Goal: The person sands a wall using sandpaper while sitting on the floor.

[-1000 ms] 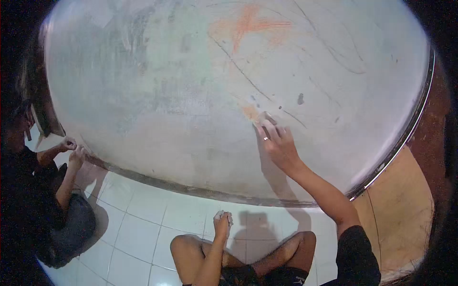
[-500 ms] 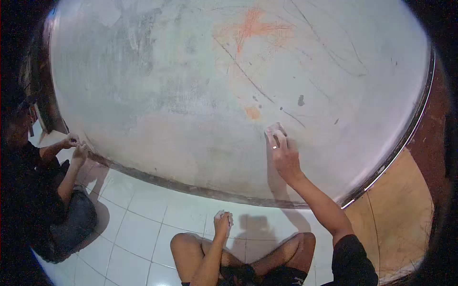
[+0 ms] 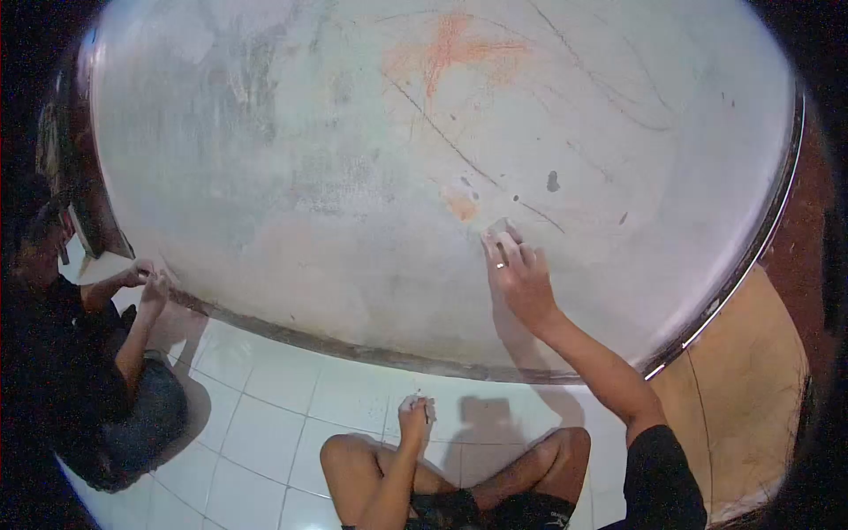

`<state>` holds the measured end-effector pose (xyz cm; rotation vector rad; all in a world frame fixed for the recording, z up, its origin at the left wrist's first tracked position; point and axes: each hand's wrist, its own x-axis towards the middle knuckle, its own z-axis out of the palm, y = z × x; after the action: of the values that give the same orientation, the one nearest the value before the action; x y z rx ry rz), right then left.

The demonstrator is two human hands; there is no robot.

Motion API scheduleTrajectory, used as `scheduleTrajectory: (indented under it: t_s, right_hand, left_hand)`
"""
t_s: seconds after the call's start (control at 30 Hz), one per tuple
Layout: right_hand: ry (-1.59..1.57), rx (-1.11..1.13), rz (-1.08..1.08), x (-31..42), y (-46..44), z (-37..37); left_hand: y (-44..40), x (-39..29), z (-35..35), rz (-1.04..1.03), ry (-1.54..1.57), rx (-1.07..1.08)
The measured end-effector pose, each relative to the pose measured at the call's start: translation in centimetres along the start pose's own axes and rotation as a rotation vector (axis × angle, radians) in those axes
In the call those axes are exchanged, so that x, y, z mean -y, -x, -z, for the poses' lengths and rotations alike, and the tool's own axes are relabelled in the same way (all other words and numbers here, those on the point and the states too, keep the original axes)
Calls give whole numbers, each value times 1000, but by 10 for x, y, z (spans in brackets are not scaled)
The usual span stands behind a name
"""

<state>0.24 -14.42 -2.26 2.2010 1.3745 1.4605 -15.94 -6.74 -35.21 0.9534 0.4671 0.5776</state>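
My right hand [image 3: 521,274], with a ring on one finger, presses a small greyish block [image 3: 500,227] against the pale wall [image 3: 353,274]. Just up and left of it is an orange patch [image 3: 460,206]; dark scratch lines and a larger orange mark [image 3: 450,49] lie higher up. My left hand [image 3: 414,415] is held low above my folded legs, its fingers curled around a small thin dark thing that I cannot make out.
At the left a person [image 3: 66,371] in dark clothes sits with both hands together near the wall's lower edge. White floor tiles [image 3: 256,433] lie below the wall. A tan board [image 3: 742,380] is at the right.
My right hand has moved down from beside the orange patch, then slightly up and left again. My left hand has turned a little. The other person's hands have shifted slightly to the right.
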Motion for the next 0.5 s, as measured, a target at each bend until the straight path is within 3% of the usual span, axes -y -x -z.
scheduleTrajectory:
  t_s: [0.07,0.13,0.23,0.3,0.4,0.43,0.5]
  right_hand:
    - [-7,-10,1,4,-6,-6]
    - [-17,-14,-8,2,-9,-6]
    - [-57,2,-59,8,1,-4]
    - [-77,13,-100,11,6,-6]
    - [-41,-65,-111,18,-8,-10]
    - [-52,-52,-118,19,-11,-7]
    - [-83,-12,-139,22,-15,7]
  left_hand:
    - [-12,18,-2,-67,-56,-62]
    - [-20,28,-3,88,269,-141]
    - [-9,12,1,5,-101,-148]
    - [1,-13,-5,142,5,-170]
    - [-3,-17,-2,16,-100,-196]
    - [-4,-16,0,68,89,-168]
    - [-8,-6,1,150,184,-214]
